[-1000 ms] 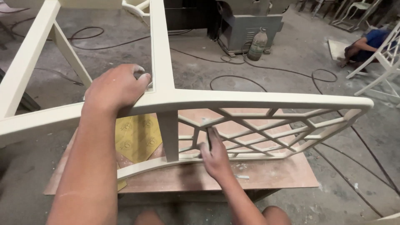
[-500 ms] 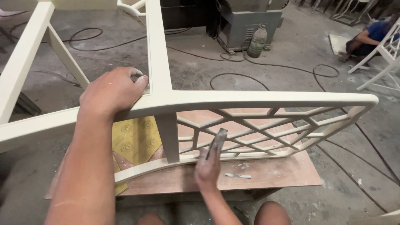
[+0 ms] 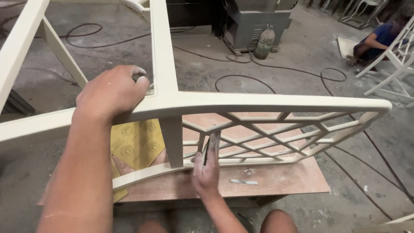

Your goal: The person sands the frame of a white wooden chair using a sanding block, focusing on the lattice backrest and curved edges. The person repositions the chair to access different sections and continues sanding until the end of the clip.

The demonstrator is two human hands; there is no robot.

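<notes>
Chair frame, painted cream, is being held tilted over a low wooden desk, its curved top rail running across the view and its lattice back hanging just above the desk's brown top. The frame's long legs are reaching away toward the upper left over the concrete floor.

The left hand is being kept wrapped over the top rail just left of the upright post, its grip closed on the rail with the fingertips curled over the far edge. The right hand is being held lower, at the bottom rail of the lattice, its grip closed on a small folded piece of sandpaper that is being pressed edge-on against a thin upright bar of the lattice.

Yellow sandpaper sheets are lying on the desk's left part, partly under the frame. A small pale scrap is lying on the desk just right of the right hand, amid pale dust. The person's bare knees are showing at the bottom edge.

Black cables are looping across the floor beyond the frame. A grey machine is standing at the top, with a dusty plastic bottle just in front of it. Another person in a blue shirt is crouching at the upper right beside another white lattice frame.
</notes>
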